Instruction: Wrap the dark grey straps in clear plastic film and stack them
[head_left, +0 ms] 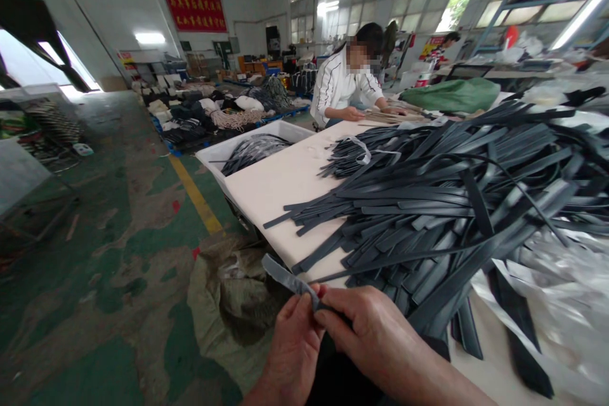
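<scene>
My left hand (291, 346) and my right hand (375, 330) meet at the bottom centre, and both pinch one dark grey strap (285, 277) that sticks out up and to the left over the table's near corner. A big heap of the same dark straps (442, 203) covers the white table (276, 187) just right of my hands. Some straps hang over the table's front edge.
A white bin (214, 153) with more straps stands at the table's far left end. A person in a white jacket (340, 85) works at the far end. A crumpled sack (223, 304) lies on the green floor below my hands. Clear plastic sheeting (556, 279) lies at right.
</scene>
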Demonstrator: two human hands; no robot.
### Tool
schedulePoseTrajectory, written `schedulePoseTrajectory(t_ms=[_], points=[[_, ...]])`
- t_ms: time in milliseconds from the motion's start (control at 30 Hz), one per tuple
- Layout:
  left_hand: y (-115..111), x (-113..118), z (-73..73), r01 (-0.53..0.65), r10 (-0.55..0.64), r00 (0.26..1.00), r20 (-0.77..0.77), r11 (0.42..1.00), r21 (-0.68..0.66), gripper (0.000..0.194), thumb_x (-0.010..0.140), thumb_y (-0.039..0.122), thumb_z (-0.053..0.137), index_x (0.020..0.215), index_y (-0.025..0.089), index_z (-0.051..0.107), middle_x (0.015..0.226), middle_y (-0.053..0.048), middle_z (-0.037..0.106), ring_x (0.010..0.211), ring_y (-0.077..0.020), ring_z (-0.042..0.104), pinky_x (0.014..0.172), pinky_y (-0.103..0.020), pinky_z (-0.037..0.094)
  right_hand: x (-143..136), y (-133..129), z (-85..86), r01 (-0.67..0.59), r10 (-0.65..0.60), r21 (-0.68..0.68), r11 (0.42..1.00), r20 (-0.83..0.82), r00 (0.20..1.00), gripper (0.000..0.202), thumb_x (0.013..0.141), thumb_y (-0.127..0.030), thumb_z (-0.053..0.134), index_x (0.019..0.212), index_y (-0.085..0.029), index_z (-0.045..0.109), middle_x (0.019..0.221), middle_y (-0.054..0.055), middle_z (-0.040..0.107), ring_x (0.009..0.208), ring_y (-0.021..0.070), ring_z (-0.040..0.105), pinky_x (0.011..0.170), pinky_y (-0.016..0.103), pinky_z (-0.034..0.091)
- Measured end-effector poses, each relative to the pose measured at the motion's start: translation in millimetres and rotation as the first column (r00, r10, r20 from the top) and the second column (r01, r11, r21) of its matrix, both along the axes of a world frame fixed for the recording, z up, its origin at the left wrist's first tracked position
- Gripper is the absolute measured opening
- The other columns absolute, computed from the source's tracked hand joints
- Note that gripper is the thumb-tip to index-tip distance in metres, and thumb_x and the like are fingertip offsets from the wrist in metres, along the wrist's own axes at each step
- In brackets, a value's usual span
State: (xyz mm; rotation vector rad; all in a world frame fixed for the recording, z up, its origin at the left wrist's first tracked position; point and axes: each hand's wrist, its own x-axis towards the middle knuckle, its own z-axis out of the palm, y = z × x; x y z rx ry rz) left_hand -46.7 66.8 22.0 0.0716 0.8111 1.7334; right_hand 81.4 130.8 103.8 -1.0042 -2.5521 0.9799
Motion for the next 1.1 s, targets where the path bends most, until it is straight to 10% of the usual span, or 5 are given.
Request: schedulePoseTrajectory(t_ms=[533,800,967,1100], points=[[5.9,-10.6,9.1,-0.103,0.104,0.987,-0.125,0.995,0.015,0.026,0.062,0.033,0.088,0.080,0.017,0.078,0.092,-0.008,0.077,0.089,-0.0166,0.069,0.080,-0.023,0.055,19.3,6.5,-0.9,0.021,-0.021,-0.004,1.000,0.105,0.994,0.028,0.092,-0.029,0.049,0.068,-0.018,0.059,0.061,-0.001,0.061,0.056,0.0122,0.056,0.053,0.023,0.028],[-5.6,15.1,-2.9,0.075,-0.073,0.994,-0.076,0.997,0.014,0.024,0.068,0.032,0.084,0.084,0.015,0.077,0.089,-0.008,0.076,0.086,-0.0165,0.069,0.081,-0.025,0.055,6.1,-3.9,-11.6,0.018,-0.020,0.046,0.999,0.039,0.999,0.029,0.094,-0.023,0.046,0.071,-0.019,0.063,0.065,0.000,0.065,0.057,0.0117,0.058,0.054,0.023,0.031],[-4.4,0.1,4.6,0.037,-0.036,0.998,-0.050,0.999,0.025,0.022,0.071,0.030,0.082,0.087,0.015,0.077,0.098,-0.009,0.077,0.092,-0.0173,0.068,0.083,-0.025,0.055,28.6,3.3,-14.0,0.003,-0.014,-0.051,0.999,-0.221,0.975,0.026,0.099,-0.026,0.042,0.112,-0.022,0.064,0.090,0.002,0.071,0.076,0.0142,0.067,0.068,0.022,0.050],[-3.6,-12.8,12.3,0.051,-0.050,0.999,0.013,0.996,-0.071,0.023,0.070,0.027,0.083,0.088,0.015,0.077,0.097,-0.009,0.077,0.086,-0.0160,0.069,0.074,-0.022,0.056,55.1,12.0,-24.3,0.035,0.062,0.290,0.956,-0.320,0.945,0.040,0.098,-0.014,0.037,0.134,-0.024,0.050,0.110,0.008,0.069,0.088,0.0148,0.069,0.076,0.025,0.055]])
